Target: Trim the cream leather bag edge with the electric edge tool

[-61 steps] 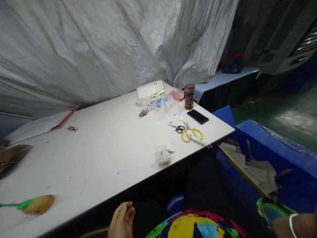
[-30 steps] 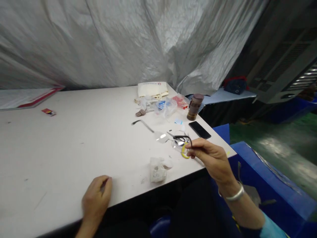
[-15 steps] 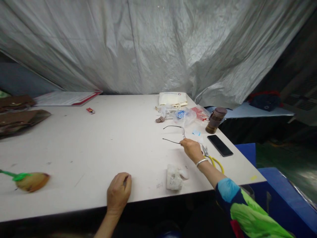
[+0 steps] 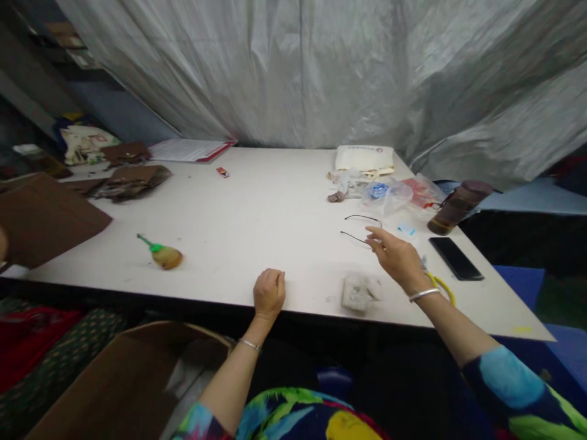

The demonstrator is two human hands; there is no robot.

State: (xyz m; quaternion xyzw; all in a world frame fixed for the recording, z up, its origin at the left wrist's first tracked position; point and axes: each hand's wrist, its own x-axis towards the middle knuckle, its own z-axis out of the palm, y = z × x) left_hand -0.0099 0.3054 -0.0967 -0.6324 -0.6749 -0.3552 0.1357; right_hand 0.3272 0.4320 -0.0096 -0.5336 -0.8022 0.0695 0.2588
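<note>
My right hand (image 4: 395, 255) is over the right part of the table, thumb and forefinger apart, at the front of a pair of eyeglasses (image 4: 362, 216). The thin dark temples of the glasses point left; the fingers partly hide the lenses. Beneath my right wrist lie yellow-handled scissors (image 4: 443, 286), partly covered. My left hand (image 4: 269, 292) rests curled near the table's front edge; what its fingers hold, if anything, is hidden. Between my hands sits a whitish block (image 4: 356, 294) with crumpled clear wrapping.
Right: a black phone (image 4: 456, 258), a brown bottle (image 4: 461, 206), plastic bags (image 4: 387, 194) and a cream cloth bag (image 4: 364, 159). Left: a yellowish bulb with a green stem (image 4: 167, 256), brown pieces (image 4: 50, 217) and a printed sheet (image 4: 188, 150). Below the front edge stands a cardboard box (image 4: 114, 379).
My right thumb and forefinger have parted from their pinch on the eyeglasses. My view has turned left, bringing more brown pieces and the box into sight. My left hand stays curled.
</note>
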